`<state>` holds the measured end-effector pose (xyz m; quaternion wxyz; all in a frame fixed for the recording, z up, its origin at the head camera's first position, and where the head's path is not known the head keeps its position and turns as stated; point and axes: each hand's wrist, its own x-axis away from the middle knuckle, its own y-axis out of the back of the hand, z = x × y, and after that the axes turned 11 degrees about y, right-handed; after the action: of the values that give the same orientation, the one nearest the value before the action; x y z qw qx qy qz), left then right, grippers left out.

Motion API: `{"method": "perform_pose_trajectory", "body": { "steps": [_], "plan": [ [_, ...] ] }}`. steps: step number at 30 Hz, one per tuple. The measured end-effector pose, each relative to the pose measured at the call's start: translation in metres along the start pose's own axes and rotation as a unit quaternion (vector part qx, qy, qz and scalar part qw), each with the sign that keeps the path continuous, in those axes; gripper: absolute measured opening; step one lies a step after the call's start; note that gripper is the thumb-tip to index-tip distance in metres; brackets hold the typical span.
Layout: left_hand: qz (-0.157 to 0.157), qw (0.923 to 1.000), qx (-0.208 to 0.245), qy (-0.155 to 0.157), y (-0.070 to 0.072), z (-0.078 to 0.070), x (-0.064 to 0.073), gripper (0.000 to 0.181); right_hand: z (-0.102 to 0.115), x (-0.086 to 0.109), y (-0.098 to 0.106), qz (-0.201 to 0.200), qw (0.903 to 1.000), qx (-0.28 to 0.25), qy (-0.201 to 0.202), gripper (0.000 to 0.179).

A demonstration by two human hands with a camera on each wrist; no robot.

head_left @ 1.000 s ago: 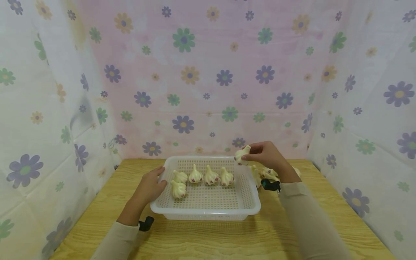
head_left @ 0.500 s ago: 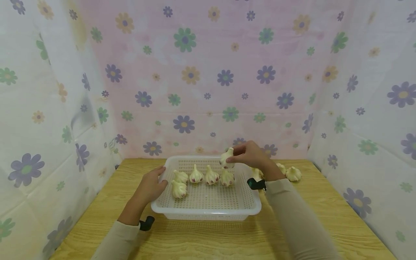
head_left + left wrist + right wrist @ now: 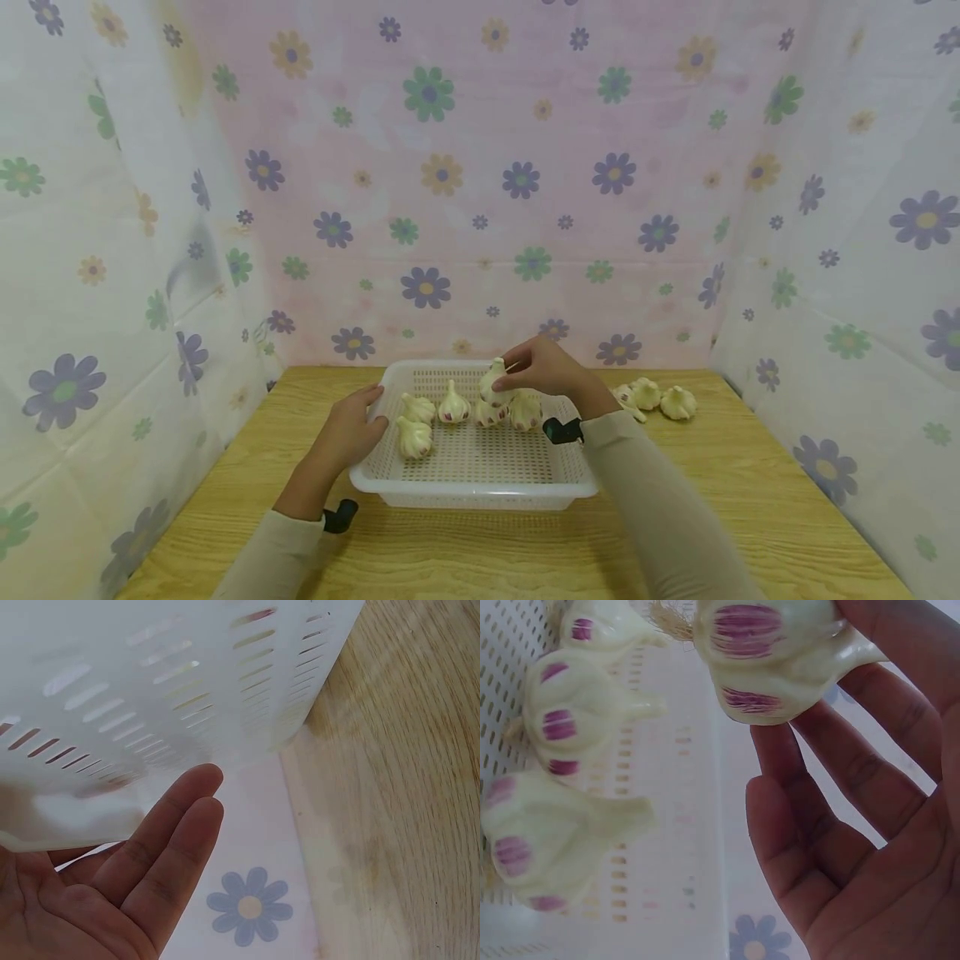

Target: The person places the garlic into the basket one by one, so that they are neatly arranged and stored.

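Observation:
A white plastic basket [image 3: 472, 489] with slotted walls sits on the table. My left hand [image 3: 347, 429] holds its left rim, thumb over the edge; in the left wrist view two fingers [image 3: 176, 851] extend along the outer wall. Between thumb and fingertips, my right hand [image 3: 546, 368] pinches a garlic bulb [image 3: 491, 385], stem up, above the basket's back half. Behind and below it, a row of garlic bulbs [image 3: 453, 406] lines the basket, with another bulb [image 3: 414, 438] in front at the left. In the right wrist view the held bulb [image 3: 757, 667] shows purple patches and roots.
Several more garlic bulbs [image 3: 678, 403] lie on the wooden table [image 3: 480, 554] right of the basket, partly hidden by my right wrist. Flower-patterned cloth [image 3: 480, 250] hangs behind and at both sides of the table.
My right hand has carried the garlic bulb leftward from the basket's right back corner and lowered it slightly, now overlapping the row. The left hand stays at the rim.

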<state>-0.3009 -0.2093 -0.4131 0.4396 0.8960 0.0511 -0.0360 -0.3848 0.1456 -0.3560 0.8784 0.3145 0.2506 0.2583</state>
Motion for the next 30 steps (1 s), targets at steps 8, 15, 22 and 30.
{"method": "perform_pose_trajectory", "body": {
  "steps": [8,15,22,30],
  "plan": [
    [0.000,1.0000,-0.001,-0.001,0.000,-0.001,0.002,0.058,0.000,-0.013,-0.017,0.031,0.9988,-0.037,-0.007,0.060],
    [-0.001,1.0000,0.001,-0.001,0.000,-0.001,0.001,0.058,-0.001,-0.022,-0.031,0.051,0.9978,-0.042,-0.009,0.050],
    [0.002,1.0000,0.004,0.001,0.000,0.000,0.001,0.059,-0.005,-0.028,-0.042,0.078,0.9958,-0.049,0.004,0.038],
    [-0.002,1.0000,0.002,-0.003,0.001,0.000,0.001,0.058,-0.006,-0.033,-0.052,0.087,0.9954,-0.039,0.009,0.020]
  ]
}}
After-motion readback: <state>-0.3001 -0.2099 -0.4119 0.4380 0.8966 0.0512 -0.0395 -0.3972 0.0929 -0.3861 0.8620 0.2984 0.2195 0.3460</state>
